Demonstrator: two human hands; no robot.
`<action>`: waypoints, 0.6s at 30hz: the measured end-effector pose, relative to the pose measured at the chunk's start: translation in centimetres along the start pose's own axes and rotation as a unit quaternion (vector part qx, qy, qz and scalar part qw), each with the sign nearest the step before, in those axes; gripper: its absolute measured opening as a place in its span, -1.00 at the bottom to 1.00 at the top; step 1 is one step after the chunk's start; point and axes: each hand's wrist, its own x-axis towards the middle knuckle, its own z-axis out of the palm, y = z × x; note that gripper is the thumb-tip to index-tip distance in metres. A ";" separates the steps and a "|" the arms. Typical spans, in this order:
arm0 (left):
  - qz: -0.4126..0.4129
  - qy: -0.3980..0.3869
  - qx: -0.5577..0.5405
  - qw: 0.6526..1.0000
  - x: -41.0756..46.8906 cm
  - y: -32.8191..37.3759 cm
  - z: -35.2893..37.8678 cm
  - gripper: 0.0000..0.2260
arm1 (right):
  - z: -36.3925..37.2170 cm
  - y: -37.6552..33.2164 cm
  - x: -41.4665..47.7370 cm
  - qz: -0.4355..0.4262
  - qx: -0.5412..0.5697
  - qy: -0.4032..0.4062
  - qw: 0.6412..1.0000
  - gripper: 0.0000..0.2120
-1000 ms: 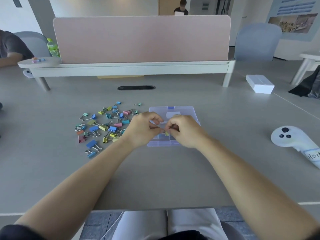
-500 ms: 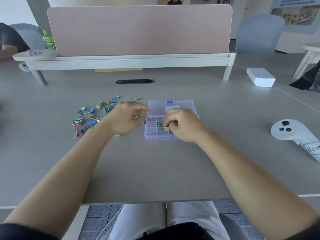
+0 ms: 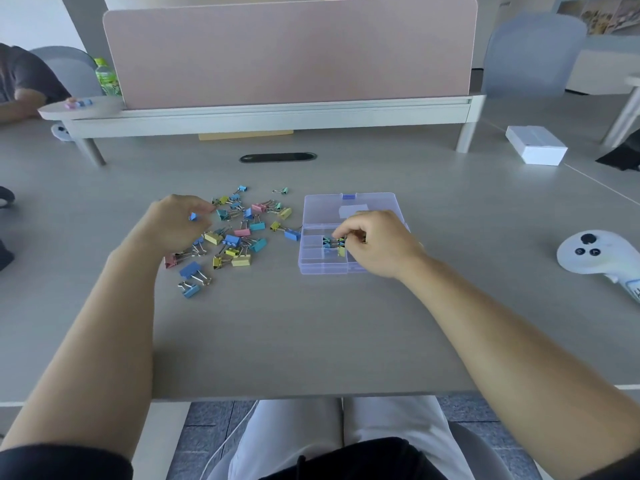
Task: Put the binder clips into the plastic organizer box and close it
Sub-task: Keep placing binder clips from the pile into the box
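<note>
**A:** The table (image 3: 311, 323) carries everything. Where does the plastic organizer box (image 3: 311, 265) sit?

**B:** Under the person's right hand (image 3: 377, 244). Its lid (image 3: 329, 209) lies flat open beyond the knuckles, so the compartments can be reached from above.

**A:** And the binder clips (image 3: 239, 237)?

**B:** Most lie loose in a heap between the two hands, nearer the left hand (image 3: 176, 223) — probably kept beside the box so each carry is short. A few sit in a middle compartment (image 3: 332, 242) at the right fingertips.

**A:** What are the hands doing?

**B:** They are well apart. The left pinches a small blue clip (image 3: 193, 216) at the heap's far-left edge. The right's fingers curl down onto the clips in the compartment, but it can't be told whether they grip one or only settle them.

**A:** So closing is far off?

**B:** Judging by the heap, yes — most clips lie outside the box.
</note>
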 end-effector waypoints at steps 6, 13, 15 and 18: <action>-0.028 -0.040 -0.016 0.999 0.0 -0.6 -0.2 -0.52 | 0.2 0.3 0.2 0.002 0.049 0.019 0.999 -0.70; -0.052 -0.097 -0.094 0.989 -0.1 -0.5 -0.8 -0.66 | 0.3 0.5 0.4 -0.003 0.039 0.013 0.999 -0.75; -0.047 -0.112 -0.081 0.989 -0.3 -0.5 -0.8 -0.67 | 0.2 0.6 0.4 -0.001 0.037 0.012 0.999 -0.74; -0.035 -0.096 -0.062 0.993 -0.4 -0.2 -0.7 -0.73 | 0.1 0.4 0.3 0.001 0.038 0.013 0.999 -0.74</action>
